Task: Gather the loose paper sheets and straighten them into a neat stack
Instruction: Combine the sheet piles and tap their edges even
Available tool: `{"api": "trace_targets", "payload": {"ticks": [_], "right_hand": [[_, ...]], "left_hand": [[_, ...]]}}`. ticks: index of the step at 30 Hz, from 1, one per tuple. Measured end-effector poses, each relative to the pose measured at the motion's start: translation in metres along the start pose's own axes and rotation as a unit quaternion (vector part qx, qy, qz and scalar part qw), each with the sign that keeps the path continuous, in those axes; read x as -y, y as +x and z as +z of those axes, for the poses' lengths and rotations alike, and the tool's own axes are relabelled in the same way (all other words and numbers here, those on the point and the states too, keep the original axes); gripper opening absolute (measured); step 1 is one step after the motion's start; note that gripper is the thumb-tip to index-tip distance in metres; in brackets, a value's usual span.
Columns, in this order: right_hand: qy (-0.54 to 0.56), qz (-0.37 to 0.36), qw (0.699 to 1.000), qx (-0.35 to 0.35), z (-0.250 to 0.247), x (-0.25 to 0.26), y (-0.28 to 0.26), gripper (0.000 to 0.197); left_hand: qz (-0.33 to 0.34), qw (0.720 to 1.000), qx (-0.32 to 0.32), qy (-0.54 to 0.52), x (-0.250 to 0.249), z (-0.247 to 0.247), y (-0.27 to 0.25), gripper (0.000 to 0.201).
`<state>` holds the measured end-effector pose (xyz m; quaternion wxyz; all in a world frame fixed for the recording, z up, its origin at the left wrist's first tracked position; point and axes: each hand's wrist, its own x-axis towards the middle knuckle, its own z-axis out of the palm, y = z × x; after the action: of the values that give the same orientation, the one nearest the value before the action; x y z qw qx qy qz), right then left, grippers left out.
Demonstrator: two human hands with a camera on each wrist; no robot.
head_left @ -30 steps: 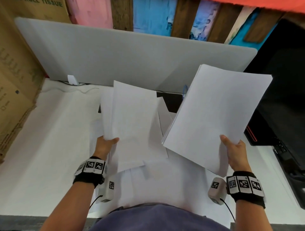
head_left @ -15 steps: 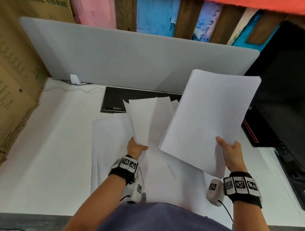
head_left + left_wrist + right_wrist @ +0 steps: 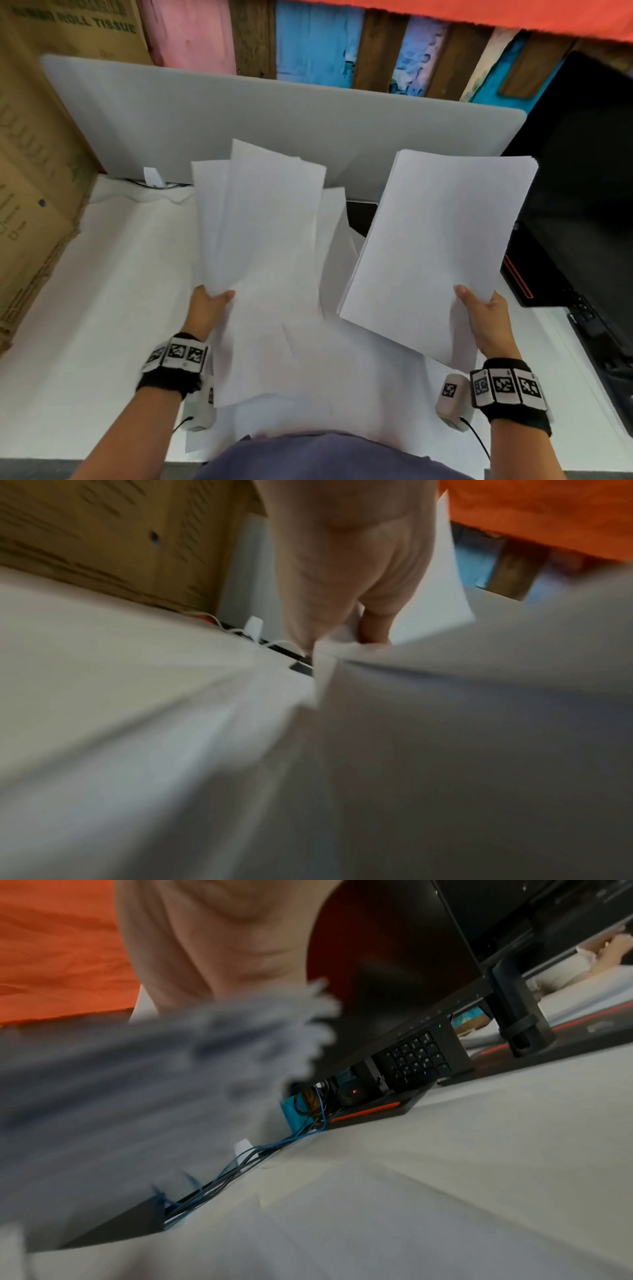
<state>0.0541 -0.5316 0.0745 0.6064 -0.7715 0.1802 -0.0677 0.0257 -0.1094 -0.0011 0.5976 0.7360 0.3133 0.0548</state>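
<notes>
My left hand [image 3: 213, 301] pinches the lower left corner of several loose white sheets [image 3: 267, 240], fanned and uneven, lifted above the desk. In the left wrist view the same hand [image 3: 359, 631] grips the crumpled paper edge [image 3: 346, 642]. My right hand [image 3: 479, 308] holds a thick, mostly even stack of white paper [image 3: 435, 246] by its lower right corner, thumb on top, tilted up off the desk. The stack's blurred corner [image 3: 171, 1069] fills the right wrist view under my right hand [image 3: 212, 947]. More loose sheets [image 3: 308, 394] lie flat on the white desk near my body.
A grey divider panel [image 3: 274, 113] stands at the back of the white desk [image 3: 85, 308]. Cardboard boxes [image 3: 30, 171] rise at the left. A black monitor [image 3: 582, 188], keyboard [image 3: 418, 1056] and cables [image 3: 240, 1164] sit at the right. A dark flat device [image 3: 359, 216] lies behind the sheets.
My left hand dipped toward the middle of the desk, then rose and moved back left with more loose sheets fanned up. The right hand's stack stayed lifted, shifting slightly right.
</notes>
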Motion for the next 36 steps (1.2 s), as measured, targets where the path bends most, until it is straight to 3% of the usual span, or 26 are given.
{"api": "trace_targets", "payload": {"ticks": [5,10,18,23,28,32,36], "right_hand": [[-0.034,-0.022,0.997,-0.062,-0.007,-0.003,0.010,0.028],[-0.081,-0.033,0.987,-0.131,-0.013,-0.002,0.018,0.027],[-0.061,-0.037,0.989,-0.130,-0.006,0.004,0.013,0.030],[-0.062,-0.039,0.989,-0.129,-0.001,0.009,0.013,0.029],[-0.079,-0.037,0.990,-0.110,0.006,0.014,0.014,0.027],[-0.089,-0.035,0.991,-0.090,0.013,0.015,0.014,0.027],[-0.108,-0.031,0.990,-0.082,0.013,0.010,0.013,0.026]], "left_hand": [[0.019,0.998,-0.046,-0.041,-0.010,-0.038,0.008,0.030],[0.029,0.995,-0.073,-0.060,-0.018,-0.063,0.014,0.037],[0.054,0.997,-0.058,-0.016,-0.037,-0.047,0.007,0.031],[0.080,0.992,-0.085,-0.044,-0.055,-0.040,0.007,0.031],[0.063,0.997,-0.026,0.023,-0.053,-0.015,0.007,0.030],[0.018,0.999,0.041,-0.017,-0.040,0.005,-0.004,0.033],[-0.020,0.998,0.037,-0.041,-0.022,0.008,-0.009,0.036]]}}
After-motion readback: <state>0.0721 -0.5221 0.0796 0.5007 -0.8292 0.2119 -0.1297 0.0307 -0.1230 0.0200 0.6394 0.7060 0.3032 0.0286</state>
